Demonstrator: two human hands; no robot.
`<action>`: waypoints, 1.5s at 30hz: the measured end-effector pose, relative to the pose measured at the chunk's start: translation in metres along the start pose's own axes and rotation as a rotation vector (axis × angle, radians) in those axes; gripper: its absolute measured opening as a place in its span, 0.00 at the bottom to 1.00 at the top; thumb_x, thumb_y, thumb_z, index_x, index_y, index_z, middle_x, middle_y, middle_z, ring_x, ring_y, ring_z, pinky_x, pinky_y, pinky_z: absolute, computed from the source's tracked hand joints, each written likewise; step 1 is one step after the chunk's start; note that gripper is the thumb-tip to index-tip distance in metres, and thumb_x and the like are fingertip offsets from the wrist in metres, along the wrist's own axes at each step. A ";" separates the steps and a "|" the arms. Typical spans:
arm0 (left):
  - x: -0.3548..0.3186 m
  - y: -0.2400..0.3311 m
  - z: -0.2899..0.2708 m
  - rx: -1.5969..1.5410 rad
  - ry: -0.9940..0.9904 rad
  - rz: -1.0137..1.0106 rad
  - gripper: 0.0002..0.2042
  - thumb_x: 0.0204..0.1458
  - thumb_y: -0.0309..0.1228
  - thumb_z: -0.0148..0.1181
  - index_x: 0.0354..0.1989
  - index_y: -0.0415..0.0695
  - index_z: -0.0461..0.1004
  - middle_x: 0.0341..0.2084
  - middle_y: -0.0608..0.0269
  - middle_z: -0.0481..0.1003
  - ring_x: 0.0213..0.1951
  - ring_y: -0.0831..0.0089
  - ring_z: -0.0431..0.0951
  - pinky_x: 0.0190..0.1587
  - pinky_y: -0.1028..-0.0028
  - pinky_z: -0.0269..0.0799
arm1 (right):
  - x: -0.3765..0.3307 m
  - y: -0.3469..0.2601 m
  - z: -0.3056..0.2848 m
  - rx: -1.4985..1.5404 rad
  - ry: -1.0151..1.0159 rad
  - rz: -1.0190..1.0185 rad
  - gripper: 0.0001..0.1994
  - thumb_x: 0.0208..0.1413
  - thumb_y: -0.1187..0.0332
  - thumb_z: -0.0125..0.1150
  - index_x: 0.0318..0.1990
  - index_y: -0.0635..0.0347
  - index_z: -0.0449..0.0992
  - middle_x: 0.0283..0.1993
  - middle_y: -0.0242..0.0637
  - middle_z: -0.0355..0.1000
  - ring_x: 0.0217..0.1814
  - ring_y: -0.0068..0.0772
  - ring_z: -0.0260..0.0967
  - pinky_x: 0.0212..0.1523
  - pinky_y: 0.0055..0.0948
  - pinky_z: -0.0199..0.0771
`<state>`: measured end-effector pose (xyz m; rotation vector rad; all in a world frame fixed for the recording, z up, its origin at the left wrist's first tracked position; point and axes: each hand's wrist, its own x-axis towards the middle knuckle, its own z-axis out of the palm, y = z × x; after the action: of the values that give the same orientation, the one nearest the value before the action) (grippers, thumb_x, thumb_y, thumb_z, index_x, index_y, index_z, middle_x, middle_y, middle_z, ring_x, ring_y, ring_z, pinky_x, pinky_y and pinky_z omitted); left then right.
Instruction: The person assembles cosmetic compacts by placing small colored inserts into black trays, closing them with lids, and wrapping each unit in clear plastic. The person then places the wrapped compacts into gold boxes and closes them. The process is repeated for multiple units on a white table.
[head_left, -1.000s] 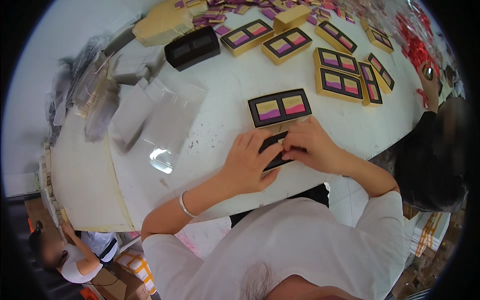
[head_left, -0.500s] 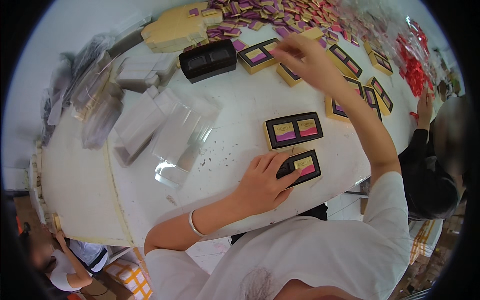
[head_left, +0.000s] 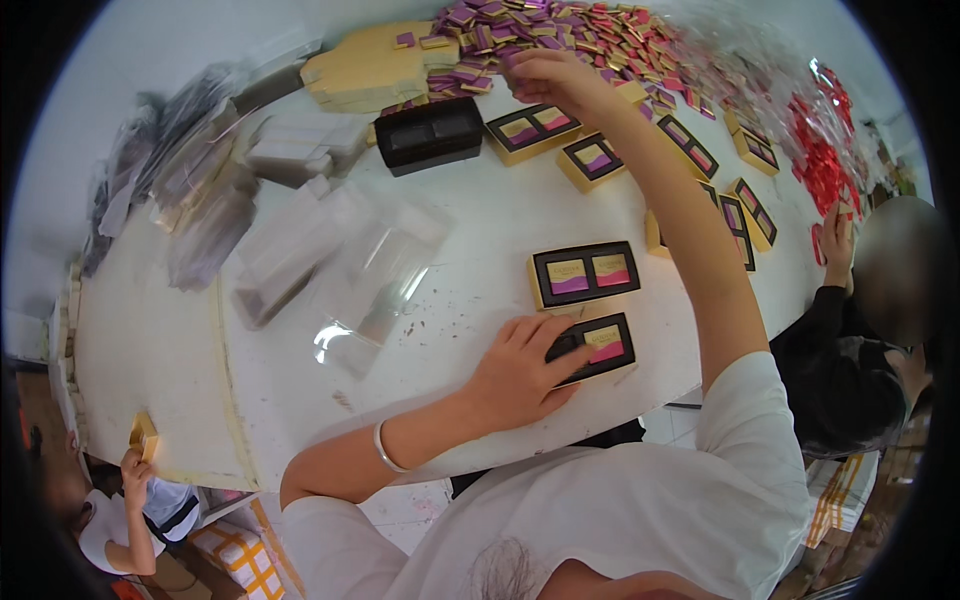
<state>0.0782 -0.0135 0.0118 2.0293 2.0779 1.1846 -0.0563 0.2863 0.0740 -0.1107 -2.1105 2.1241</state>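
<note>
My left hand (head_left: 518, 368) lies flat on the white table (head_left: 300, 400), its fingers holding down the left half of a small black tray box (head_left: 604, 345) with a yellow-pink packet in it. Just beyond sits a second black tray box (head_left: 585, 273) with two packets. My right hand (head_left: 545, 72) reaches far across to the pile of small purple and gold packets (head_left: 560, 25); its fingers are curled at the pile's edge, and whether they hold a packet is hidden.
Several filled gold-rimmed boxes (head_left: 700, 150) lie at the right. An empty black tray (head_left: 430, 133), stacked beige lids (head_left: 365, 65) and clear plastic sleeves (head_left: 330, 250) lie left. Red wrappers (head_left: 825, 165) lie far right. One person (head_left: 870, 300) sits right, another (head_left: 130, 500) lower left.
My right hand left the near box and stretched up to the far packet pile. My left hand stayed on the near box. The view shifted toward the table's far side.
</note>
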 end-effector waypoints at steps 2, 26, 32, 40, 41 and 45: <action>0.001 -0.001 0.001 -0.002 -0.006 -0.019 0.26 0.37 0.33 0.66 0.49 0.49 0.70 0.47 0.55 0.65 0.48 0.57 0.66 0.48 0.61 0.63 | -0.044 -0.010 -0.010 0.352 -0.205 0.072 0.16 0.55 0.64 0.56 0.49 0.59 0.69 0.41 0.37 0.71 0.38 0.28 0.70 0.45 0.28 0.69; -0.016 0.014 -0.008 0.070 -0.023 -0.226 0.34 0.36 0.31 0.68 0.55 0.42 0.60 0.48 0.57 0.67 0.49 0.58 0.66 0.52 0.64 0.60 | -0.242 0.006 0.078 -0.900 -0.391 -0.548 0.12 0.41 0.81 0.57 0.37 0.60 0.74 0.35 0.39 0.67 0.38 0.41 0.64 0.36 0.34 0.64; -0.016 -0.001 -0.015 -0.019 -0.025 -0.174 0.34 0.35 0.34 0.69 0.53 0.43 0.61 0.44 0.55 0.68 0.43 0.55 0.69 0.46 0.62 0.64 | -0.218 0.000 0.060 -1.027 -0.676 -0.712 0.19 0.40 0.78 0.61 0.45 0.58 0.74 0.50 0.39 0.67 0.54 0.43 0.63 0.52 0.37 0.65; -0.014 -0.001 -0.014 -0.057 -0.030 -0.209 0.35 0.33 0.32 0.70 0.53 0.44 0.58 0.45 0.56 0.67 0.43 0.55 0.68 0.47 0.61 0.63 | -0.210 0.014 0.063 -0.913 -0.627 -0.726 0.17 0.41 0.70 0.64 0.42 0.58 0.74 0.36 0.34 0.65 0.42 0.38 0.62 0.46 0.35 0.63; -0.015 -0.003 -0.016 -0.053 -0.034 -0.214 0.36 0.33 0.33 0.70 0.53 0.44 0.58 0.46 0.56 0.67 0.44 0.55 0.68 0.48 0.62 0.63 | -0.209 0.013 0.064 -0.908 -0.610 -0.741 0.17 0.41 0.69 0.64 0.42 0.58 0.74 0.36 0.34 0.64 0.42 0.38 0.62 0.45 0.35 0.62; -0.022 -0.003 -0.012 -0.137 0.010 -0.286 0.36 0.33 0.34 0.71 0.54 0.44 0.59 0.48 0.58 0.67 0.46 0.58 0.67 0.50 0.64 0.63 | -0.213 0.008 0.063 -0.951 -0.548 -0.781 0.14 0.41 0.64 0.64 0.36 0.59 0.73 0.35 0.36 0.63 0.40 0.39 0.61 0.41 0.35 0.62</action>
<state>0.0732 -0.0378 0.0081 1.6059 2.1335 1.2470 0.1439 0.1916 0.0558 1.0906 -2.6106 0.6625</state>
